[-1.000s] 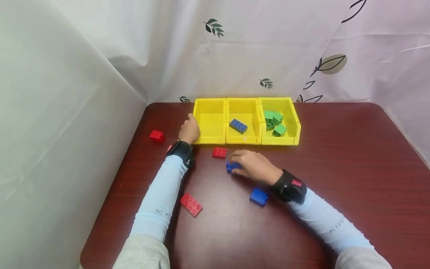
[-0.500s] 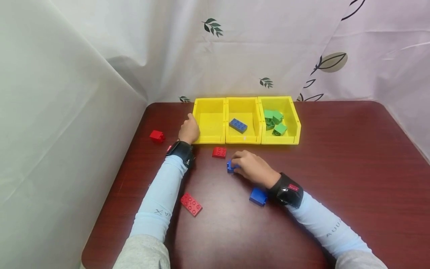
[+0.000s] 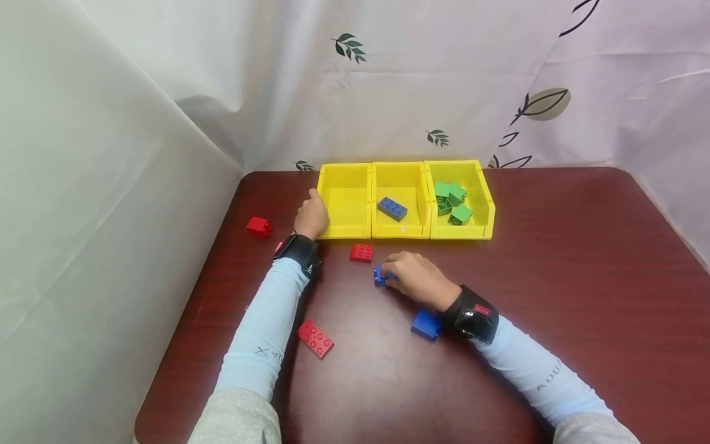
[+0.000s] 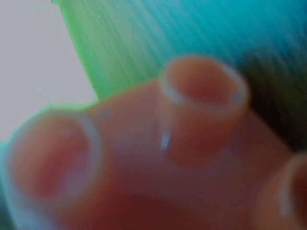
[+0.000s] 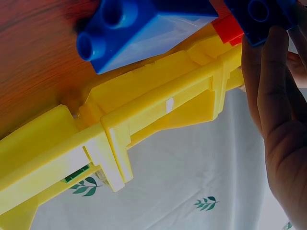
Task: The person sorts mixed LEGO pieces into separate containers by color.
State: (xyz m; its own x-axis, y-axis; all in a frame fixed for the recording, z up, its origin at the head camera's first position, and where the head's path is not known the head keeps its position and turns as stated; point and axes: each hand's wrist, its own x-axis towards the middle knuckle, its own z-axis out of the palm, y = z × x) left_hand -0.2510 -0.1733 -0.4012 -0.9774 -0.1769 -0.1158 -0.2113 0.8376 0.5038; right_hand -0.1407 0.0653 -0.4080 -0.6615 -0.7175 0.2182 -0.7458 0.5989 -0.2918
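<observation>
My right hand [image 3: 420,279] pinches a small blue brick [image 3: 379,276] at the middle of the table; its fingers partly cover the brick. In the right wrist view the same blue brick [image 5: 259,17] sits at the fingertips. My left hand [image 3: 312,216] rests against the left side of the left yellow bin [image 3: 346,233]; its fingers are mostly hidden. A second blue brick [image 3: 426,325] lies near the right wrist. Just in front of the bins lies a red brick [image 3: 361,253]. The left wrist view is filled by a blurred red brick [image 4: 192,143], with no hand visible.
The middle yellow bin [image 3: 400,233] holds one blue brick [image 3: 392,208]; the right bin [image 3: 462,232] holds several green bricks [image 3: 456,194]. A red brick [image 3: 259,226] lies at the far left, and a longer red one [image 3: 315,338] lies toward the front. A curtain hangs behind.
My right hand's fingers have settled onto the small blue brick, which stays in nearly the same place. The left hand has not visibly moved.
</observation>
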